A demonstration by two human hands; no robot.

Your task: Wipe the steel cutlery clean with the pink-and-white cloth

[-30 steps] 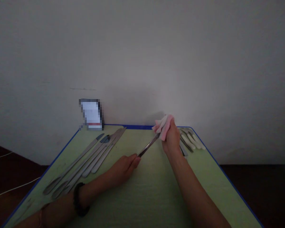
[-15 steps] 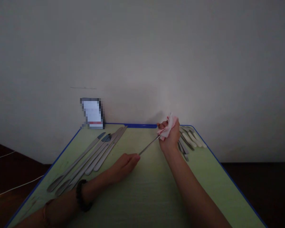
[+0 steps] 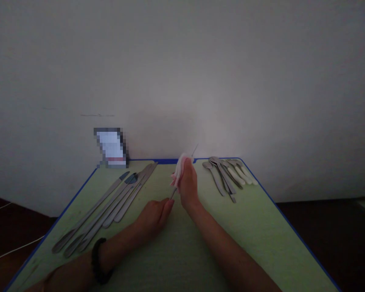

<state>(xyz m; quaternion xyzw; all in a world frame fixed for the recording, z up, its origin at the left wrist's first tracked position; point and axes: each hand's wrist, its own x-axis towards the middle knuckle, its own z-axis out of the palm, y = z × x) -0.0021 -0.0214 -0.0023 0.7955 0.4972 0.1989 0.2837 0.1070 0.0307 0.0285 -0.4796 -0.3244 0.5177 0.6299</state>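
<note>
My left hand (image 3: 155, 215) is closed on the lower end of a thin metal utensil (image 3: 195, 150), which slants up and away over the table. Its kind cannot be told, since only a narrow tip and a short stretch near my left fingers show. Higher up, my right hand (image 3: 188, 184) is wrapped round a crumpled pink and white cloth (image 3: 179, 172), and the cloth surrounds the utensil's middle. The tip sticks out beyond the cloth. Most of the right fingers are hidden behind the cloth and hand.
Several long metal knives and spoons (image 3: 109, 207) lie side by side on the left of the green table (image 3: 170, 259). To the right are several metal spoons (image 3: 216, 180) and white-handled cutlery (image 3: 237, 175). A blurred phone-like screen (image 3: 111, 146) leans at the wall (image 3: 182, 81).
My right hand and the cloth have shifted left and nearer my left hand, down the utensil, so its far tip now shows. The utensil points more steeply upward. The view has turned slightly.
</note>
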